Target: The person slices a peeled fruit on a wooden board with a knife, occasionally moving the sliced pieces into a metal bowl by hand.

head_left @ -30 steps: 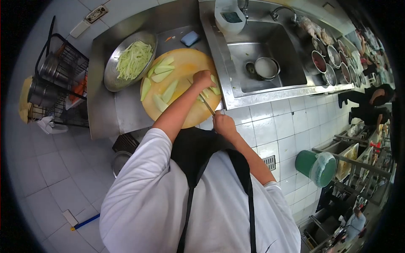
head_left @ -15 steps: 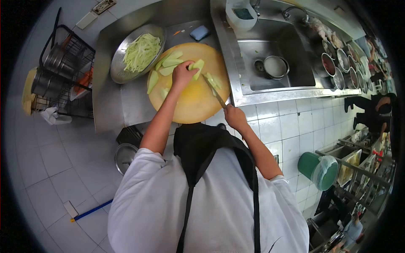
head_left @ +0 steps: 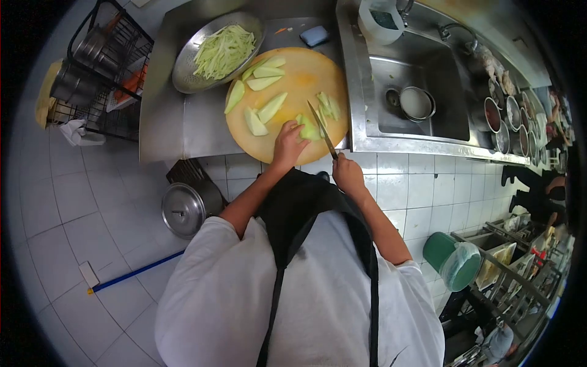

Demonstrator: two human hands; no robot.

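On a round yellowish cutting board (head_left: 319,70), my left hand (head_left: 290,144) presses its fingers on a pale green vegetable piece (head_left: 309,128) near the board's front edge. My right hand (head_left: 349,174) is closed round the handle of a knife (head_left: 323,129). The blade points up and left, just right of the held piece. Thin cut slices (head_left: 329,106) lie on the right of the board. Several vegetable wedges (head_left: 265,83) are on the left and middle. Behind the board's left side, a metal colander (head_left: 182,71) holds shredded green strips (head_left: 225,51).
A steel sink (head_left: 449,104) with a metal bowl (head_left: 417,103) adjoins on the right. A blue sponge (head_left: 314,36) lies behind the board. A wire rack (head_left: 131,58) with pots stands left. A lidded pot (head_left: 183,210) and green bin (head_left: 441,249) are below. People stand at far right.
My left hand has moved from the wedges at the back toward the board's front edge, with a piece under its fingers. The knife is steeper. The whole view has shifted slightly.
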